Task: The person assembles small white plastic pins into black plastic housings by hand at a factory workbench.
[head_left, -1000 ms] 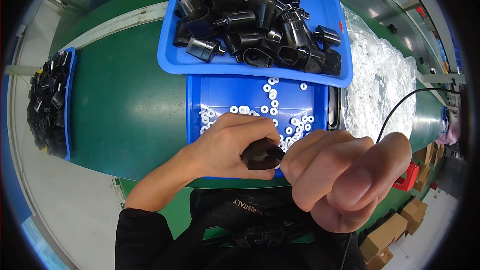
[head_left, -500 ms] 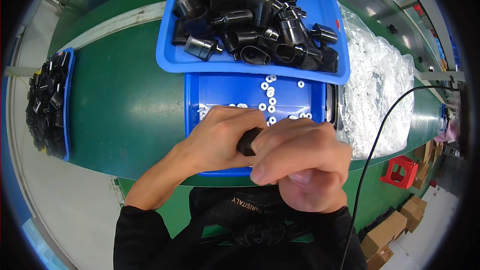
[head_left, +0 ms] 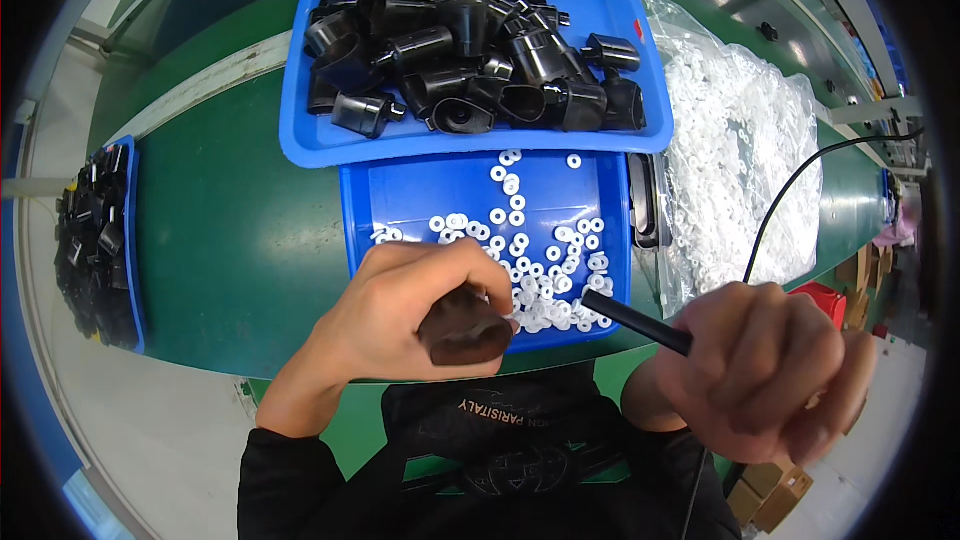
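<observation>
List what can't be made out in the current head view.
All in the head view:
Dark part: much of it is hidden inside the left hand.
Black rod: its rear end is hidden by the right hand.
Lower blue tray: its far edge is covered by the upper blue tray.

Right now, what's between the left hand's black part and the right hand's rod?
White rings in the nearer blue tray show in the gap between the black part and the rod, in the head view.

Over on the right, a black cable (head_left: 771, 222) curves down past the green table (head_left: 230, 240). Beyond the table's edge I see a partly hidden red stool (head_left: 824, 298) and, lower down, brown cardboard boxes (head_left: 785, 500).
</observation>
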{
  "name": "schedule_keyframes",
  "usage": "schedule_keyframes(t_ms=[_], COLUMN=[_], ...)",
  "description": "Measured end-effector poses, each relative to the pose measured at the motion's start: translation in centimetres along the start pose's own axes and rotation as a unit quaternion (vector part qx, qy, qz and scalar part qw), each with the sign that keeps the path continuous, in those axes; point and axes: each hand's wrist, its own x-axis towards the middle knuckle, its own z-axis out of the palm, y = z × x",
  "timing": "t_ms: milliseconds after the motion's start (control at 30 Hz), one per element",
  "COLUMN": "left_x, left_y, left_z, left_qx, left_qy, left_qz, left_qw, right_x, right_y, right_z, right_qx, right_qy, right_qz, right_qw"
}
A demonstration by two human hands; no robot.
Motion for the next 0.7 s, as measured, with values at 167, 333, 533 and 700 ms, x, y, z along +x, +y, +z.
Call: schedule_keyframes(t_ms=[167,333,533,700], left_x=[0.0,-1.0,-0.6,-0.4], left_y=[0.7,0.1,0.0,0.4], left_z=[0.5,0.5,1.0,0.7], left_qx=[-0.002,0.018,-0.030,-0.018], left_qy=[0.008,0.025,0.005,-0.007], left_qz=[-0.019,-0.069,-0.071,-0.084], left_qw=[1.000,0.997,0.997,0.996], right_x=[-1.5,-1.3,-0.4,-1.1], right_y=[-0.7,2.2,1.1,1.8], right_z=[-0.7,-0.1,0.8,1.8], right_qx=[0.017,0.254,-0.004,0.006], right_qy=[0.056,-0.021,-0.123,-0.084], right_qz=[0.060,0.056,0.191,0.185], right_qw=[0.997,0.966,0.974,0.979])
